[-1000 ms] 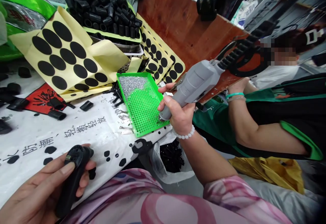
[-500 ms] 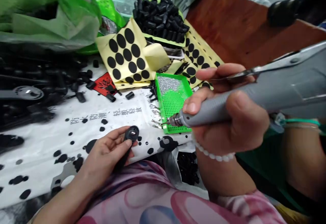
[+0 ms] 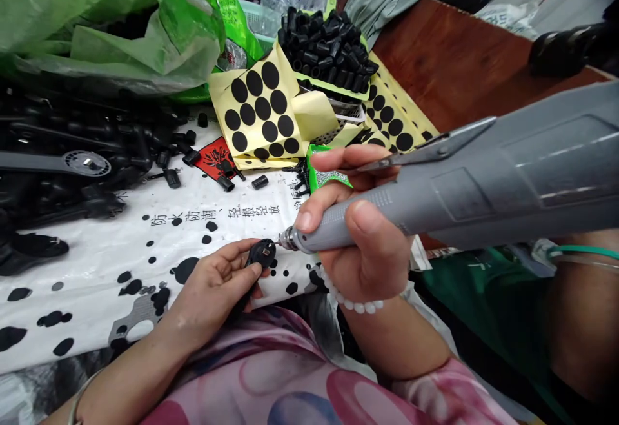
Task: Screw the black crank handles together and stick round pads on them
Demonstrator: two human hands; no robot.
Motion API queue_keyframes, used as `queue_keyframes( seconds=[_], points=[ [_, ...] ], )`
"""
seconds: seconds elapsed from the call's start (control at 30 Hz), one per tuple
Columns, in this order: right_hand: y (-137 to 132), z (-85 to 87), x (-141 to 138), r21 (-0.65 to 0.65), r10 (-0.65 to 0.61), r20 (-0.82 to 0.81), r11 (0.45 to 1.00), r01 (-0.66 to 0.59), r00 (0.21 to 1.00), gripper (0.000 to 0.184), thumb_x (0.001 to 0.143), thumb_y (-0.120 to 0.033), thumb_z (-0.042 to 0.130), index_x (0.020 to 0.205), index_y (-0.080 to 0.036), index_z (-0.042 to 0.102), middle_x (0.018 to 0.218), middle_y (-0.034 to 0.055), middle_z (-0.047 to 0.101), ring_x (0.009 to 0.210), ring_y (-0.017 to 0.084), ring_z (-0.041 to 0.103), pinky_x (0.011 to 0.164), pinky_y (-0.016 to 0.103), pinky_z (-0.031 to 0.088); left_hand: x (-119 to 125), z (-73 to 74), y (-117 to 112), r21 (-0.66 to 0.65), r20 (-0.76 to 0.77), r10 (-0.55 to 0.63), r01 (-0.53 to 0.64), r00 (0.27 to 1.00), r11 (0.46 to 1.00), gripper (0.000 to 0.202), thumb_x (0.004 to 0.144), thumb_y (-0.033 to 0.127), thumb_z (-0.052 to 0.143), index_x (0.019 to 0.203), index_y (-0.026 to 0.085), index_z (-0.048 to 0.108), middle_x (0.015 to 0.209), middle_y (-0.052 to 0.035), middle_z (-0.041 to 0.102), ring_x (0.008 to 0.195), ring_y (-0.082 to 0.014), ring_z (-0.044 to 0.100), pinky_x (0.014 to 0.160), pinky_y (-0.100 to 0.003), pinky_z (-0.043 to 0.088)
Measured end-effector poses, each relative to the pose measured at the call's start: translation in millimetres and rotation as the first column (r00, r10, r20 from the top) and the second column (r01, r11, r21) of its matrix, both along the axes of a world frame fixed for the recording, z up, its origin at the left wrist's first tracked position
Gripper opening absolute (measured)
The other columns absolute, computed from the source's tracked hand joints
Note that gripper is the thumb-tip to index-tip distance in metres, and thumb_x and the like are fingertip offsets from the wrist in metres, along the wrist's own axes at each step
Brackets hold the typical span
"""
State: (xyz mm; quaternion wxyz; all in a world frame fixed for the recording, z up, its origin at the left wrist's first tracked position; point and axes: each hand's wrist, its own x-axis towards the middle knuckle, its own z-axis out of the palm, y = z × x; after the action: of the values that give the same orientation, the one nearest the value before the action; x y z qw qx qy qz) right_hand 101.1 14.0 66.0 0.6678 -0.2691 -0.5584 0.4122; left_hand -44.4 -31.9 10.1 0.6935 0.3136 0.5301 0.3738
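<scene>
At lower centre, the left hand (image 3: 213, 288) is pinching a black plastic part (image 3: 262, 254) face-up, apparently presenting it to the grey screwdriver (image 3: 483, 177) that the right hand (image 3: 367, 251) is gripping, fingers wrapped, tip just beside it.

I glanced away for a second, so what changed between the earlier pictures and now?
The right hand carried the grey screwdriver from over the green tray to the black part; its tip is now at the part. The left hand kept holding that part; the right kept its grip.
</scene>
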Motion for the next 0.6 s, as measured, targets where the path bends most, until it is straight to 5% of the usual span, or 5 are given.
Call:
queue_keyframes(
  seconds=[0.27, 0.43, 0.6],
  points=[
    [-0.2, -8.1, -5.0, -0.017, -0.036, 0.070, 0.999, 0.037, 0.997, 0.028, 0.081, -0.048, 0.060, 0.104, -0.033, 0.055, 0.102, -0.0008, 0.061, 0.054, 0.011, 0.059, 0.055, 0.033, 0.055, -0.7, -1.1, 1.4, 0.016, 0.007, -0.027, 0.027, 1.000, 1.000, 0.067, 0.064, 0.043, 0.074, 0.114, 0.008, 0.049, 0.064, 0.0012, 0.058, 0.049, -0.0096, 0.049, 0.042, -0.020, 0.041],
    [-0.7, -8.3, -1.8, -0.014, -0.003, 0.131, 1.000, 0.004, 0.991, 0.029, 0.081, -0.046, 0.061, 0.106, -0.034, 0.055, 0.080, -0.0011, 0.062, 0.053, 0.015, 0.059, 0.054, 0.036, 0.052, -1.0, -2.0, 0.9, 0.017, 0.019, -0.032, 0.032, 0.999, 0.999, 0.067, 0.064, 0.043, 0.073, 0.115, 0.009, 0.048, 0.067, 0.0004, 0.059, 0.050, -0.0102, 0.050, 0.043, -0.021, 0.041],
    [-2.4, -8.3, 0.6, 0.000, -0.002, 0.178, 1.000, 0.002, 0.984, 0.029, 0.083, -0.049, 0.058, 0.107, -0.033, 0.053, 0.088, 0.0002, 0.064, 0.054, 0.015, 0.061, 0.052, 0.036, 0.053, -0.3, -2.3, 0.9, 0.013, -0.004, -0.052, 0.052, 0.999, 0.999, 0.067, 0.066, 0.043, 0.071, 0.117, 0.007, 0.048, 0.061, 0.0005, 0.059, 0.048, -0.0105, 0.047, 0.043, -0.021, 0.039]
  ],
)
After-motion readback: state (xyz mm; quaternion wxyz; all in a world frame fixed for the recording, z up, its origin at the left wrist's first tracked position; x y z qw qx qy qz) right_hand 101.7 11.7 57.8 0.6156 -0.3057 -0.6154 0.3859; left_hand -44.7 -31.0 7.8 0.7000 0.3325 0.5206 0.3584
